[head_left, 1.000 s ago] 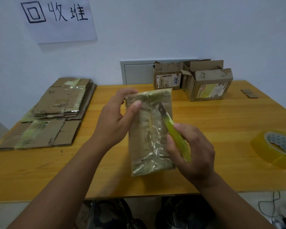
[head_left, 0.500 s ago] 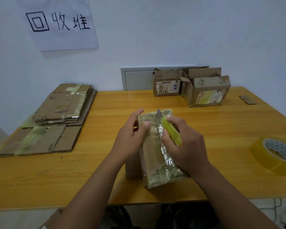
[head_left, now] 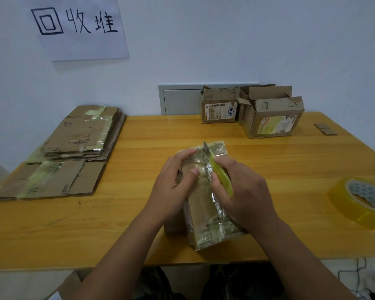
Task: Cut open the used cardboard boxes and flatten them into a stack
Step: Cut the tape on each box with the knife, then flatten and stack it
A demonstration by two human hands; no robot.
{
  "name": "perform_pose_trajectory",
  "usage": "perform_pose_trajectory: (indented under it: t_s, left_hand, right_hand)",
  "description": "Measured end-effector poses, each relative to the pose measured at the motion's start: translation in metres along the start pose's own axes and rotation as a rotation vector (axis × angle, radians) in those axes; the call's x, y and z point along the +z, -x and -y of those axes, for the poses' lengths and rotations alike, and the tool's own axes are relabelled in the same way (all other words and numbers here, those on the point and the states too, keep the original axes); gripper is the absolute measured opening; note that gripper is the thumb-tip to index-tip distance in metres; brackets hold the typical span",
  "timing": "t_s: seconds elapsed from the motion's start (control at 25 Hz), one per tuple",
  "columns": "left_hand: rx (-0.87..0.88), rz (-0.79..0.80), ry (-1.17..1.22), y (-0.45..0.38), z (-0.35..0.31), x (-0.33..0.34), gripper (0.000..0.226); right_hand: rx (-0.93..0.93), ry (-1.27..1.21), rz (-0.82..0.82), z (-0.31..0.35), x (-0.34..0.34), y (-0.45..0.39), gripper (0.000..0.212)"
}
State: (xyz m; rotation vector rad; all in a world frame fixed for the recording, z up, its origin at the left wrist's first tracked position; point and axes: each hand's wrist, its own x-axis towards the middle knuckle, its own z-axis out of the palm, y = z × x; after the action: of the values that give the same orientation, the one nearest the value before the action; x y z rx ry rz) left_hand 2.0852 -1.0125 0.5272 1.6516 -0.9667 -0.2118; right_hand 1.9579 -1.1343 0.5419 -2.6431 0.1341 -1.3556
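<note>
My left hand point(head_left: 173, 180) gripped the taped box point(head_left: 206, 204) at frame centre; my right hand point(head_left: 243, 191) held the knife point(head_left: 217, 169) against it.

Single head-worn view, angled forward and down, close over table point(head_left: 139, 135)

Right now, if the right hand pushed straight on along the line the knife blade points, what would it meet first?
Probably nothing close: the right hand aims the knife away over the taped box, across bare table, toward the wall panel. Depth is unclear.
</note>
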Motion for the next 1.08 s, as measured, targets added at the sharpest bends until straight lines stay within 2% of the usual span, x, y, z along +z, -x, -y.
perform_pose_trajectory:
  t_s: [0.2, 0.64, 0.84, 1.08]
  left_hand:
    - [-0.025, 0.001, -0.001, -0.002, 0.002, -0.002, 0.040]
    - [-0.055, -0.074, -0.024, 0.001, 0.003, 0.001, 0.039]
    - [-0.079, -0.112, -0.037, 0.004, 0.007, -0.001, 0.037]
    - [-0.068, -0.120, -0.052, 0.005, 0.008, 0.000, 0.039]
  right_hand:
    - [-0.031, 0.068, 0.030, 0.000, 0.002, -0.004, 0.029]
    - [0.038, -0.008, 0.104, 0.002, 0.003, -0.017, 0.020]
    - [-0.002, 0.000, 0.215, 0.002, 0.002, -0.015, 0.016]
    - [0.014, -0.048, 0.189, 0.003, -0.001, -0.018, 0.019]
